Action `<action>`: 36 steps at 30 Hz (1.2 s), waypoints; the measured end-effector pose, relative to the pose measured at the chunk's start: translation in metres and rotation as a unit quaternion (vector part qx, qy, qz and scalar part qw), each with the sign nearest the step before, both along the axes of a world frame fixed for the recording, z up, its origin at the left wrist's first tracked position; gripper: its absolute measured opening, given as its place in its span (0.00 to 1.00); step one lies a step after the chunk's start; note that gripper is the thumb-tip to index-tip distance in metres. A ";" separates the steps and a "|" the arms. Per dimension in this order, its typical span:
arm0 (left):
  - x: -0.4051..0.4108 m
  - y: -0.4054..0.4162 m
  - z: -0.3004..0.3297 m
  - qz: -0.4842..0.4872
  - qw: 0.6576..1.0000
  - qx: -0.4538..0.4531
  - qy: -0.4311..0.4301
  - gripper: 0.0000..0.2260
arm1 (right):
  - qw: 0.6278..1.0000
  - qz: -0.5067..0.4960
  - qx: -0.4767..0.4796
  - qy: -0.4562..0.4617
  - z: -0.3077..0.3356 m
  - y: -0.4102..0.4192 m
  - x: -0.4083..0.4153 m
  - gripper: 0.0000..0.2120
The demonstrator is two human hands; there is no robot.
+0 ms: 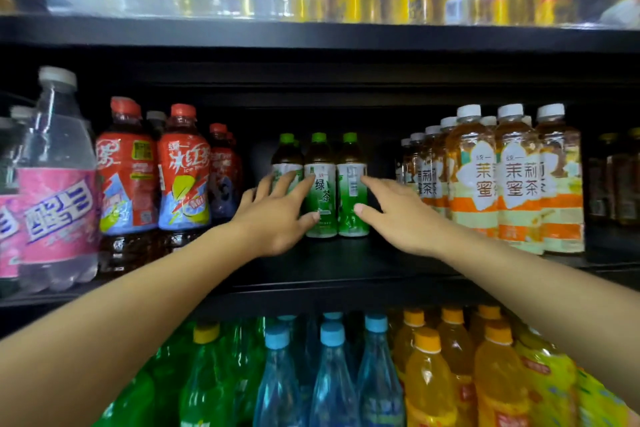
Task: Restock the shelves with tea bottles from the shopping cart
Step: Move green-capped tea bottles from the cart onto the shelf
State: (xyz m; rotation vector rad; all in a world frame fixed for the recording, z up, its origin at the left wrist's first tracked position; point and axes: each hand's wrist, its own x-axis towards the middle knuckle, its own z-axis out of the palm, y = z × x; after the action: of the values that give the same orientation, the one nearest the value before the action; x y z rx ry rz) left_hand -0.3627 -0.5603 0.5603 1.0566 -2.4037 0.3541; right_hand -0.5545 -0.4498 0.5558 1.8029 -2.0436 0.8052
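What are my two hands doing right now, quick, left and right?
Left hand: open, fingers spread against the green tea bottles, not gripping.
Right hand: open, fingers straight, touching the rightmost green tea bottle.

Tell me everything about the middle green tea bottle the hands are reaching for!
The middle green tea bottle stands upright, deep on the dark middle shelf, between two matching bottles. It looks like clear plastic holding dark tea, with a green cap and a white-and-green label with Chinese characters. The left hand touches it with fingertips and thumb; the right hand touches its neighbour.
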 end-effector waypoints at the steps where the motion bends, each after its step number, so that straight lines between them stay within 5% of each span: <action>1: 0.008 0.012 -0.003 -0.009 1.000 0.007 0.007 0.32 | 1.000 -0.009 0.012 0.003 -0.003 0.010 0.007 0.31; 8: 0.088 0.075 -0.070 0.028 0.994 -0.101 0.026 0.35 | 0.990 -0.062 0.035 0.123 -0.071 0.070 0.060 0.34; 19: 0.165 0.162 -0.199 0.204 0.977 -0.055 -0.012 0.32 | 0.988 0.072 0.038 0.129 -0.170 0.106 0.132 0.36; 27: 0.200 0.278 -0.291 0.319 0.946 0.032 -0.043 0.31 | 0.963 0.204 0.119 0.132 -0.273 0.149 0.180 0.35; 36: 0.259 0.409 -0.388 0.484 0.851 0.203 -0.031 0.33 | 0.893 0.377 0.217 0.118 -0.369 0.202 0.269 0.38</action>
State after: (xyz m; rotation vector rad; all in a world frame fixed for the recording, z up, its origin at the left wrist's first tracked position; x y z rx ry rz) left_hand -0.1034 -0.1510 0.1719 2.4535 -1.8255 0.1882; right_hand -0.2854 -0.2478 0.1865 2.8522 -1.4080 0.2509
